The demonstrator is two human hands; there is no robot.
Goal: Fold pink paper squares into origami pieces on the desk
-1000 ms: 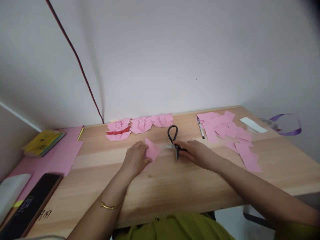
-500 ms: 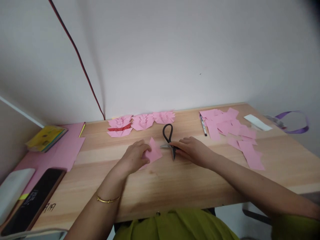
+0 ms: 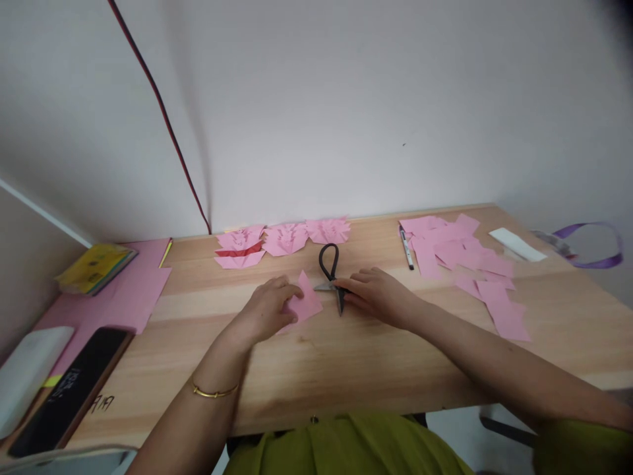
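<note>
My left hand [image 3: 270, 308] is closed on a small folded piece of pink paper [image 3: 307, 300], its pointed corner sticking up past my thumb. Just right of the paper, my right hand [image 3: 378, 297] grips a pair of scissors [image 3: 330, 262] with black handles. The scissors' blades are spread, one toward the paper and one toward me. One handle loop is in sight; my fingers cover the other. Behind my hands, several folded pink paper shapes [image 3: 285, 239] lie in a row by the wall, one with a red strip [image 3: 240, 251].
At the right lie a pen [image 3: 406, 249], loose pink paper pieces [image 3: 462, 241] and a white strip [image 3: 517, 244]. On the left are larger pink sheets [image 3: 111, 290], a yellow pack [image 3: 95, 267], a black-faced device [image 3: 74, 389] and a white object [image 3: 32, 379]. A cable [image 3: 163, 109] hangs along the wall.
The scissors have shifted slightly left toward the paper, with my right hand still on them. My left hand keeps its hold on the paper. The view has turned a little.
</note>
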